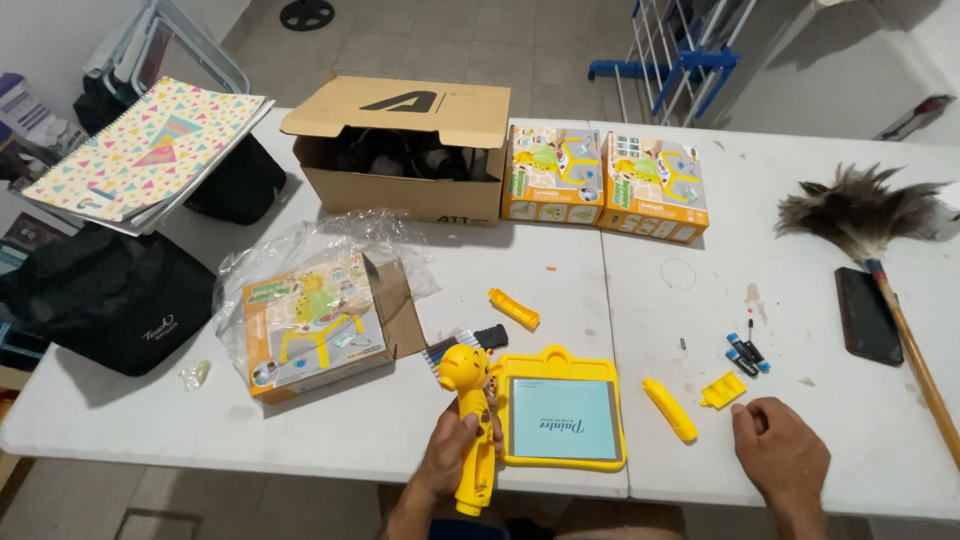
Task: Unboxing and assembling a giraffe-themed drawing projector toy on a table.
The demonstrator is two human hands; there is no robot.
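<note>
My left hand (452,455) grips a yellow giraffe-shaped toy part (468,400), head up, at the near edge of the white table (400,420). Right beside it lies a yellow-framed drawing tablet (560,412) with a pale blue screen. My right hand (778,452) rests on the table with its fingers curled and nothing in it. Just left of that hand lie a yellow leg piece (669,408) and a small yellow bracket (722,389). Another yellow leg piece (513,308) lies farther back.
An open toy box (315,328) on clear plastic wrap sits at left. Two shut toy boxes (604,185) and a brown cardboard box (400,150) stand at the back. A feather duster (880,250), a black phone (867,315), small screwdrivers (746,352), a black bag (105,295) and a spiral notebook (140,155) are around.
</note>
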